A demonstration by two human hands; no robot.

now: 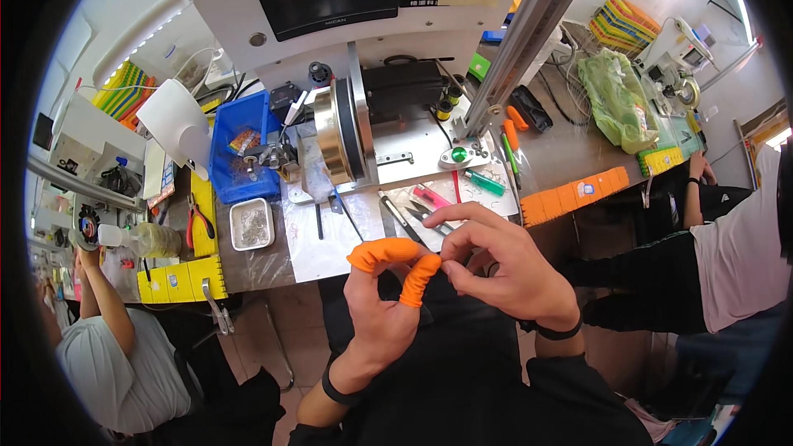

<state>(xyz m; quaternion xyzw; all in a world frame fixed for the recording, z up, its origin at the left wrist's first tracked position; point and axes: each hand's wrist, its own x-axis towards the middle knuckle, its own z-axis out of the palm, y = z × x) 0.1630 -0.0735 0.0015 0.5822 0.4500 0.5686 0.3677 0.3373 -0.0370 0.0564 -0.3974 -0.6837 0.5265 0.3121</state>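
Observation:
My left hand (378,310) is in front of the bench edge, with orange rubber finger cots (382,253) on its thumb and forefinger. Those two fingertips meet in a pinch. Against them, at the same spot, the thumb and forefinger of my right hand (519,271) close together, its other fingers loosely curled. Anything held between the fingertips is too small to make out. Just beyond my hands, white paper (306,239) lies on the bench with a dark pen (395,211) and a pink marker (431,196).
A bench machine with a brass-and-black wheel (330,136) stands ahead. To its left are a blue bin (216,149), a white tray (235,235) of small parts and red-handled pliers (198,225). Yellow (157,287) and orange (545,206) strips line the front edge. Co-workers sit on both sides.

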